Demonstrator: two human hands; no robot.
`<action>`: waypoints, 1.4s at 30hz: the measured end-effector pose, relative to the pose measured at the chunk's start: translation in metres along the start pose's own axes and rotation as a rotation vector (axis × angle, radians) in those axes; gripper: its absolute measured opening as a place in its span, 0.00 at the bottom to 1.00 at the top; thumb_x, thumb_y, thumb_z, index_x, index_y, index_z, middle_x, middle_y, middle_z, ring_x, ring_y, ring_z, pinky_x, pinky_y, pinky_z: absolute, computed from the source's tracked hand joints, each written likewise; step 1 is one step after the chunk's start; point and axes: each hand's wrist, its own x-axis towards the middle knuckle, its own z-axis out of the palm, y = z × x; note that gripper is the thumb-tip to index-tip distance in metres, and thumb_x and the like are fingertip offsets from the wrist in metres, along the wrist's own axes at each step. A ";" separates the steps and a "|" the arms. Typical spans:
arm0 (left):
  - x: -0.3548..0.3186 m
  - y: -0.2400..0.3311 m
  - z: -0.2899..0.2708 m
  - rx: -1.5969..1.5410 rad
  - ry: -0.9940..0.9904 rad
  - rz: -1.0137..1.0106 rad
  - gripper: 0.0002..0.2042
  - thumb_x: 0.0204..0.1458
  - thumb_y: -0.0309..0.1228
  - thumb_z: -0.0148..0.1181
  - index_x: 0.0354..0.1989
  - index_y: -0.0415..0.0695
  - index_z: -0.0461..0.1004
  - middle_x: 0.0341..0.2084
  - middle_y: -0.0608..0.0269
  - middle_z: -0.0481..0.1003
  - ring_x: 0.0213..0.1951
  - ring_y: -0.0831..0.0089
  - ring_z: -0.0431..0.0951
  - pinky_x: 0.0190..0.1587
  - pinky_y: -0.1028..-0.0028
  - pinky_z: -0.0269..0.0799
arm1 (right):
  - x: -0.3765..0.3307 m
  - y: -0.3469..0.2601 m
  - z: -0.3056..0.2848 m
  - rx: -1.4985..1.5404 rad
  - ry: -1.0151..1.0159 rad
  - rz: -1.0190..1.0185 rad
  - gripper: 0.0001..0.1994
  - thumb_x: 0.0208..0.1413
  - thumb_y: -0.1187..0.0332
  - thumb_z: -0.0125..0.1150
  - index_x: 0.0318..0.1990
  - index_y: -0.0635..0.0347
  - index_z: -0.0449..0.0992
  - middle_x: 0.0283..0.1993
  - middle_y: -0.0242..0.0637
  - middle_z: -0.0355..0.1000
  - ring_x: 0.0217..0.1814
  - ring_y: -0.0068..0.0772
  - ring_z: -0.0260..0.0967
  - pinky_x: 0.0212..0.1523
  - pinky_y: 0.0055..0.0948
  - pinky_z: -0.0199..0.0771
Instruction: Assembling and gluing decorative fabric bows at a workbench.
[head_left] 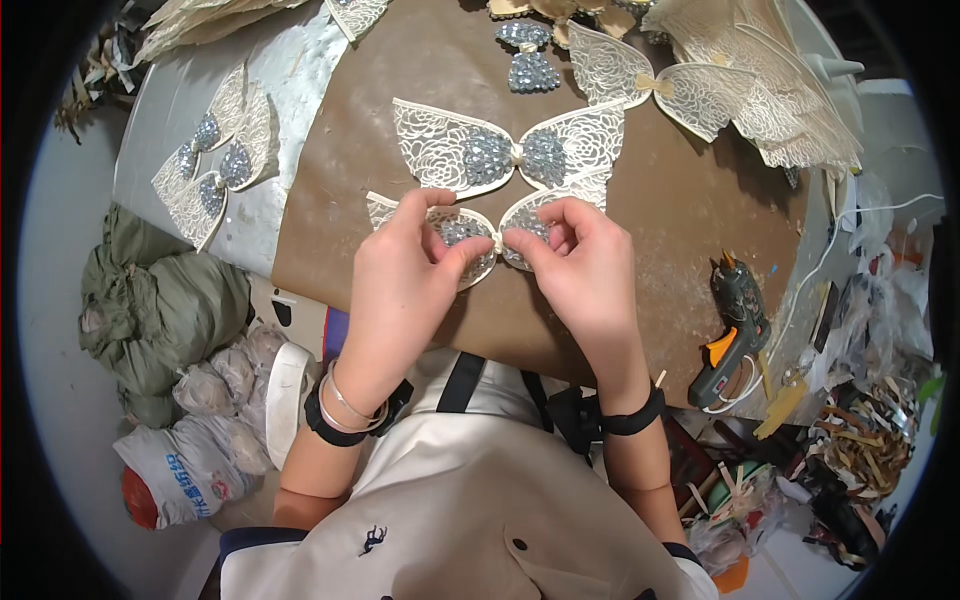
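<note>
**Inspector:** Start with the largest item on the bench.

**Assistant:** A brown paper sheet (660, 200) covers the round worktable (180, 90), whose bare grey surface shows at the left. A heap of cream lace wing pieces (780, 90) sits at the far right edge of the sheet.

**Inspector:** Finished pieces?

**Assistant:** One cream lace butterfly bow with silver rhinestone centres (508, 148) lies flat mid-sheet, just beyond the hands. A plain lace bow without stones (655, 85) lies to its right. Two smaller stone-set lace bows (215, 150) rest on the grey surface, well apart to the left. A small silver rhinestone bow (528, 55) lies near the far edge.

**Inspector:** The piece in work?

**Assistant:** A second cream lace and rhinestone bow (490, 225) lies on the sheet, near the person, directly below the finished one.

**Inspector:** Hands?

**Assistant:** Left hand (400, 270) pinches the left wing, thumb and fingers closed on it. Right hand (585, 265) pinches the right wing likewise. The two hands are near each other, either side of the bow's centre knot.

**Inspector:** Tools?

**Assistant:** A dark green and orange hot glue gun (730, 330) lies at the sheet's right edge, apart from the right hand.
</note>
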 end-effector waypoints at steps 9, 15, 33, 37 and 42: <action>0.004 -0.006 0.009 0.061 -0.022 -0.005 0.19 0.44 0.32 0.71 0.39 0.41 0.67 0.14 0.60 0.70 0.18 0.63 0.74 0.24 0.67 0.68 | 0.000 0.003 0.005 -0.168 -0.003 -0.003 0.12 0.46 0.67 0.68 0.33 0.64 0.74 0.27 0.42 0.70 0.26 0.41 0.69 0.30 0.36 0.69; 0.008 -0.008 0.009 0.078 -0.073 -0.016 0.18 0.44 0.30 0.70 0.36 0.41 0.65 0.14 0.58 0.70 0.19 0.60 0.75 0.25 0.66 0.69 | 0.001 0.000 0.008 -0.355 0.003 0.017 0.12 0.47 0.65 0.68 0.35 0.61 0.73 0.33 0.45 0.74 0.34 0.48 0.74 0.34 0.41 0.71; 0.008 -0.012 0.010 0.298 0.022 0.106 0.13 0.47 0.39 0.65 0.27 0.45 0.68 0.17 0.55 0.74 0.25 0.52 0.77 0.27 0.58 0.70 | 0.005 -0.007 0.008 -0.564 0.028 -0.090 0.14 0.50 0.59 0.65 0.32 0.56 0.68 0.26 0.40 0.74 0.31 0.50 0.73 0.29 0.45 0.69; -0.002 -0.015 0.010 0.192 0.001 0.178 0.11 0.49 0.35 0.63 0.32 0.45 0.68 0.19 0.53 0.75 0.27 0.52 0.78 0.29 0.58 0.71 | -0.008 -0.008 0.016 -0.670 0.071 -0.178 0.13 0.50 0.60 0.65 0.33 0.56 0.69 0.25 0.43 0.74 0.32 0.52 0.73 0.30 0.46 0.69; -0.026 -0.043 -0.022 0.027 0.057 0.361 0.06 0.50 0.28 0.59 0.32 0.40 0.71 0.28 0.51 0.76 0.32 0.55 0.78 0.33 0.62 0.72 | -0.012 -0.009 0.009 -0.552 0.048 -0.179 0.11 0.49 0.64 0.65 0.32 0.57 0.69 0.22 0.42 0.71 0.28 0.51 0.71 0.29 0.42 0.68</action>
